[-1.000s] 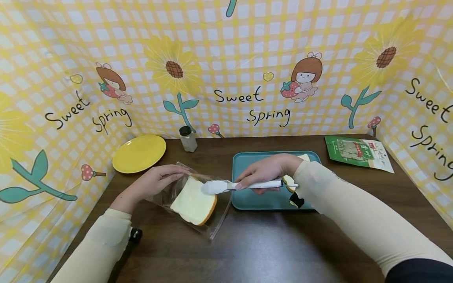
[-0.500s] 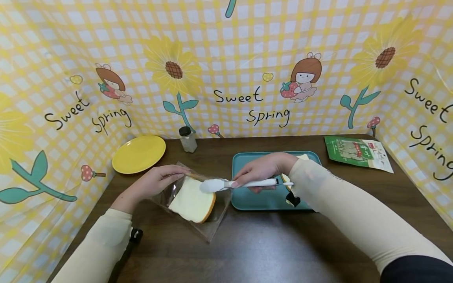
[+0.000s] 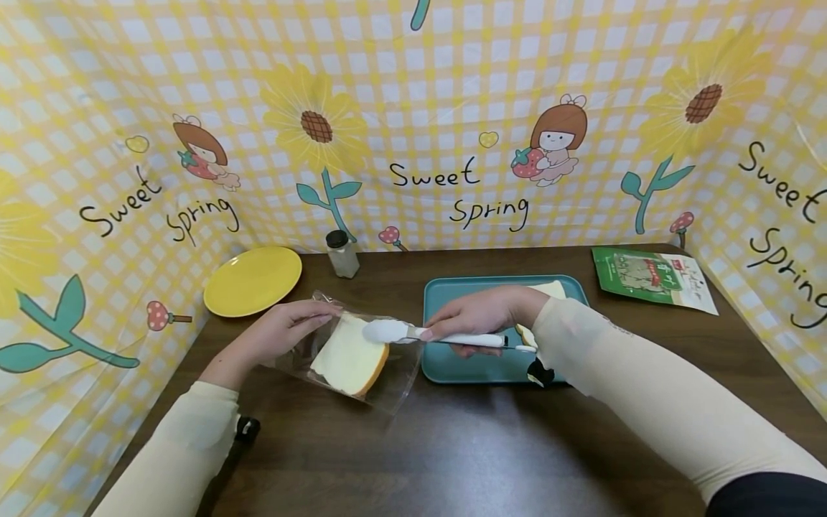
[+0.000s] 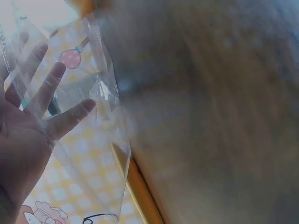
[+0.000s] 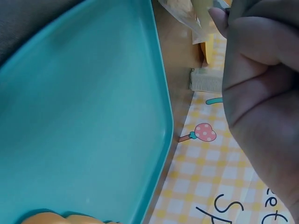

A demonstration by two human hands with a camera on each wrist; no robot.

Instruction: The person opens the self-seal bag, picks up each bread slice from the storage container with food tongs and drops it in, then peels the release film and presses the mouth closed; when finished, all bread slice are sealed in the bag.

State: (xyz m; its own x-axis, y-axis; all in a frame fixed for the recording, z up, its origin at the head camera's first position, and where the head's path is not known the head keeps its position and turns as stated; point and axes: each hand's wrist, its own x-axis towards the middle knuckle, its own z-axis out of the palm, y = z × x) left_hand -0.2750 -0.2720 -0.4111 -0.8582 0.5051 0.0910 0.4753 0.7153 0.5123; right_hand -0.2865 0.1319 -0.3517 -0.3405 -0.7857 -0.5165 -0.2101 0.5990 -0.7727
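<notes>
White-tipped tongs lie in my right hand, which grips them by the handle above the tray. Their tips are over a slice of bread at a clear plastic bag; how far the slice is inside cannot be told. At the bag's far left edge is my left hand. In the left wrist view its fingers are spread and straight, seen through the clear film. The right wrist view shows my right hand from the wrist side, with the tongs mostly hidden.
A blue-green tray holds more bread, partly hidden by my right arm. Behind stand a yellow plate and a black-capped jar. A green and white food packet lies at the back right.
The bag's near corner has risen and shifted right. The slice and the tong tips have moved slightly away from me. My left hand has barely moved.
</notes>
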